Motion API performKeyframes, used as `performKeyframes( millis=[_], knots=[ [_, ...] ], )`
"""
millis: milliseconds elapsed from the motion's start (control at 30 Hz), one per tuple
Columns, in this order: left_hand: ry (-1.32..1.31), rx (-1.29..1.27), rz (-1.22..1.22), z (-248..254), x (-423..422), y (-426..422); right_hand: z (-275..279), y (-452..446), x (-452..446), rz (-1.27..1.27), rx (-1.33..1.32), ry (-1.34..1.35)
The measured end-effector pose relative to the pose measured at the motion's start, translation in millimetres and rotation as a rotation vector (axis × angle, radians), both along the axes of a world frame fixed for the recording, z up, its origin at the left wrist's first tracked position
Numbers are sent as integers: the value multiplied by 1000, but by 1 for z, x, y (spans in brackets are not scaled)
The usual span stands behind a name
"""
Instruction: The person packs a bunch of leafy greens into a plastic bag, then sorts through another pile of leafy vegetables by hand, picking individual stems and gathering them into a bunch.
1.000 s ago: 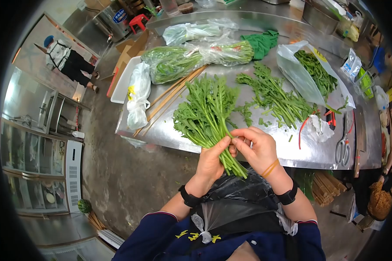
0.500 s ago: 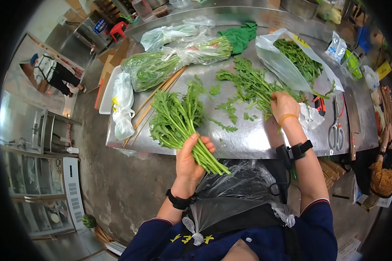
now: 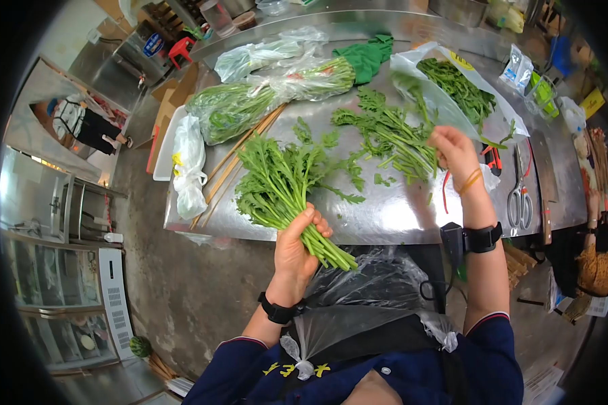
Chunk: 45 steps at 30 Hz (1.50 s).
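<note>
My left hand (image 3: 297,239) is closed around the stems of a bunch of chrysanthemum greens (image 3: 277,179), leaves pointing away from me and cut ends toward me. Above the steel table, my right hand (image 3: 454,155) is pinched on a motion-blurred stalk of greens (image 3: 419,98) that stands up from the fingers. Just left of that hand lies a loose pile of the same greens (image 3: 392,135). Behind it, an open plastic bag (image 3: 439,98) holds more leaves (image 3: 459,88).
Bagged long greens (image 3: 270,94) and thin wooden sticks (image 3: 240,162) lie on the left of the table (image 3: 385,219). Scissors (image 3: 519,202), a knife (image 3: 547,202) and a red-and-black tool (image 3: 493,160) lie at right. A person (image 3: 78,121) stands far left.
My right hand has risen off the pile and moved right, bringing a stalk up with it. A thin red strip now shows beside it. My left hand keeps its bunch almost in place.
</note>
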<state>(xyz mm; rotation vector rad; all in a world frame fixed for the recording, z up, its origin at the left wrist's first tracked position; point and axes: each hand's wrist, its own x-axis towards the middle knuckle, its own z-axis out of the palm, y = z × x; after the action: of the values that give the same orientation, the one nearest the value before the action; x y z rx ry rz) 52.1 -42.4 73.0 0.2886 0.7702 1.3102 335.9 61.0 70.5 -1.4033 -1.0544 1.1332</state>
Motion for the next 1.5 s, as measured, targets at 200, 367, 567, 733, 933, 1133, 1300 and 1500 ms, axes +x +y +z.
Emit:
performKeyframes(
  millis=[200, 367, 567, 733, 933, 1133, 1300, 1500],
  knots=[
    [21, -9, -30, 1, 8, -1, 16, -39, -45, 181, -117, 419],
    [69, -46, -50, 0, 14, -6, 21, -58, -89, 282, -91, 430],
    [130, 53, -60, 6, 21, -9, 18, -72, -125, 374, -25, 486],
    [170, 165, -74, 3, 20, -9, 17, -78, -134, 375, -34, 429],
    [139, 113, -45, -1, 17, -8, 15, -79, -135, 369, -16, 546],
    [175, 91, -66, -1, 17, -8, 18, -76, -135, 321, -39, 552],
    [167, 86, -44, -3, 21, -8, 19, -77, -138, 300, 39, 409],
    [131, 127, -4, 2, 21, -6, 21, -80, -150, 132, 412, -137]
  ],
)
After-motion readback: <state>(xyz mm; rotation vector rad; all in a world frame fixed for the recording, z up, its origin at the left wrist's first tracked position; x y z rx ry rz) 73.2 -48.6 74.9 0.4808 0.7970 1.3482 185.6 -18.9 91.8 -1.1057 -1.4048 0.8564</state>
